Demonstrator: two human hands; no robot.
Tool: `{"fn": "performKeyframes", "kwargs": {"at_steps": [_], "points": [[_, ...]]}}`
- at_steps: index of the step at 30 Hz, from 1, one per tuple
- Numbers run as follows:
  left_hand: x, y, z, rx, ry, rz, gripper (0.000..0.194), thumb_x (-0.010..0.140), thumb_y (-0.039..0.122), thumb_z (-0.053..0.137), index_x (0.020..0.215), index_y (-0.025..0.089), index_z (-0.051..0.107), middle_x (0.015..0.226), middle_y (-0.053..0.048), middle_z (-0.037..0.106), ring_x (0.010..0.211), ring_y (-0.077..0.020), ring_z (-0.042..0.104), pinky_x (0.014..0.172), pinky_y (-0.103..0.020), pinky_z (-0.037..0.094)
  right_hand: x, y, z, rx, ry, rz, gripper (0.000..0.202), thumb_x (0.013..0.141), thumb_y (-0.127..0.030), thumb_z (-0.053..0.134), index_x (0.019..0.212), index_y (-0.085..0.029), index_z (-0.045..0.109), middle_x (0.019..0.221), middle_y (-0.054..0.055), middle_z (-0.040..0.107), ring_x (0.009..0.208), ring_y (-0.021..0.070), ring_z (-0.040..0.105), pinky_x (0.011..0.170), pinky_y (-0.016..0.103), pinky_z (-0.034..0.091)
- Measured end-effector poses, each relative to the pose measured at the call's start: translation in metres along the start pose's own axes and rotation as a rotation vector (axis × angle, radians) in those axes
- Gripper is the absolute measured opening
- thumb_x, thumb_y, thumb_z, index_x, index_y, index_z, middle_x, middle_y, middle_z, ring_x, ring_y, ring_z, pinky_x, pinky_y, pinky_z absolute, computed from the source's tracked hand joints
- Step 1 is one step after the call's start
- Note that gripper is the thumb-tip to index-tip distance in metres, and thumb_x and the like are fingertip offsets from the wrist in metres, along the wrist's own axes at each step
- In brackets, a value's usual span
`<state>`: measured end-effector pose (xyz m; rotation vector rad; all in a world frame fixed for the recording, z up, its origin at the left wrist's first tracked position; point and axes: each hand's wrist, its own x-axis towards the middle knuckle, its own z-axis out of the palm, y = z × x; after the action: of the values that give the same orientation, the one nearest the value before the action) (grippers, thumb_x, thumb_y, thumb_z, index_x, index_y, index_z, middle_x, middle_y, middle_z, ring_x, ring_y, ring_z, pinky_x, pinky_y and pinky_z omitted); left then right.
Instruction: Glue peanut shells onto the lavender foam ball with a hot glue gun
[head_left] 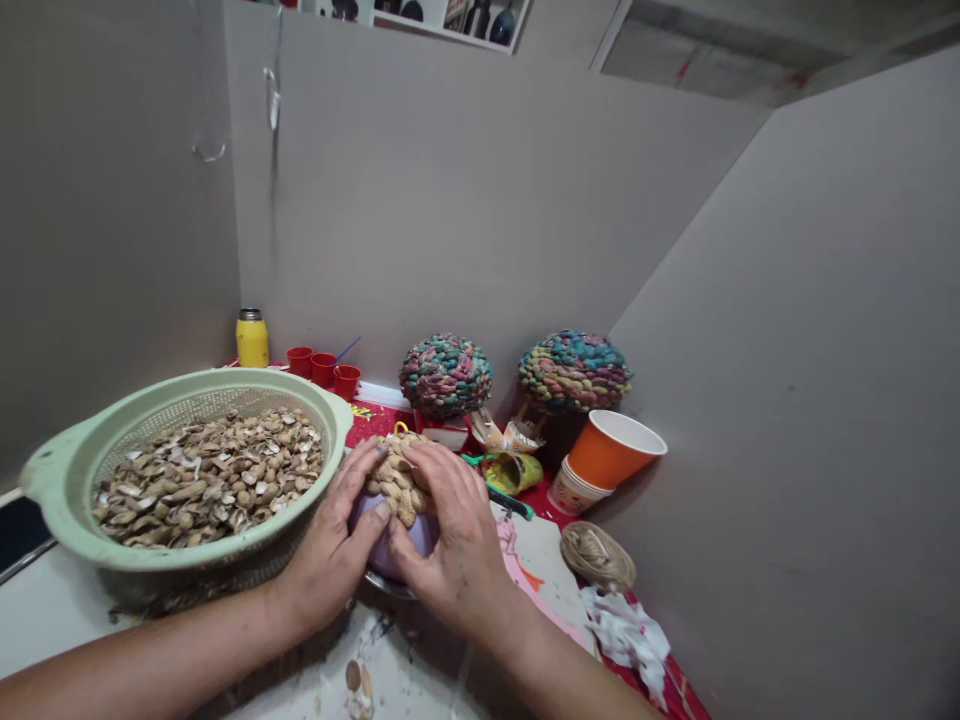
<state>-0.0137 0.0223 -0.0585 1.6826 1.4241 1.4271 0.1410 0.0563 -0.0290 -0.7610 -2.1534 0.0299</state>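
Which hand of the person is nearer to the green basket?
Left. The left hand is close beside the rim of the green basket; the right hand is farther from it, across the purple rounded object.

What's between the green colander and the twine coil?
Head view: the left hand and right hand, cupped around a rounded purple form topped with peanut shells; then, nearer the twine coil, a pale board with pink on it.

Peanut shells (401,485) atop purple dome (384,556)
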Motion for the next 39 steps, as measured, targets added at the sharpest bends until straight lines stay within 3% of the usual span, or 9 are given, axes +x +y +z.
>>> {"fn": "performKeyframes", "kwargs": {"at_steps": [18,25,28,32,39], "points": [[-0.002,-0.004,-0.004,-0.080,-0.035,-0.009,0.056,0.098,0.041,0.031,0.144,0.012,0.041,0.156,-0.012,0.036,0.145,-0.0233,0.026,0.122,-0.048,0.011,0.000,0.002,0.001,-0.003,0.011,-0.012,0.059,0.076,-0.020,0.056,0.134,-0.017,0.043,0.134,0.013,0.053,0.126,0.0296,0.044,0.108,0.052,0.032],[-0.004,-0.003,-0.005,-0.081,-0.033,-0.016,0.059,0.098,0.051,0.025,0.144,0.017,0.041,0.156,-0.009,0.037,0.146,-0.0235,0.025,0.122,-0.048,0.011,-0.001,0.004,-0.001,0.019,-0.008,-0.030,0.059,0.078,-0.024,0.057,0.135,-0.017,0.043,0.138,0.014,0.051,0.129,0.0318,0.043,0.110,0.055,0.030],[-0.004,-0.003,-0.005,-0.074,-0.042,-0.007,0.059,0.099,0.051,0.023,0.145,0.017,0.040,0.156,-0.008,0.036,0.146,-0.0220,0.024,0.122,-0.047,0.010,-0.002,0.007,-0.003,0.039,0.047,-0.051,0.053,0.081,-0.022,0.059,0.132,-0.019,0.046,0.139,0.014,0.050,0.130,0.0323,0.043,0.108,0.057,0.031],[-0.003,-0.007,-0.004,-0.033,-0.053,0.043,0.055,0.101,0.046,0.023,0.143,0.018,0.044,0.157,-0.006,0.035,0.147,-0.0199,0.022,0.122,-0.044,0.011,-0.005,0.012,-0.010,0.077,0.151,-0.142,0.039,0.085,-0.013,0.060,0.123,-0.022,0.053,0.134,0.013,0.052,0.126,0.0308,0.047,0.104,0.056,0.036],[0.000,-0.017,-0.006,0.088,-0.132,0.231,0.048,0.102,0.038,0.027,0.148,0.029,0.036,0.164,-0.001,0.016,0.150,-0.0234,0.008,0.121,-0.049,0.009,-0.013,0.016,-0.023,0.053,0.098,-0.226,0.024,0.086,-0.007,0.058,0.106,-0.021,0.062,0.110,0.009,0.060,0.111,0.0271,0.054,0.101,0.056,0.037]]}}
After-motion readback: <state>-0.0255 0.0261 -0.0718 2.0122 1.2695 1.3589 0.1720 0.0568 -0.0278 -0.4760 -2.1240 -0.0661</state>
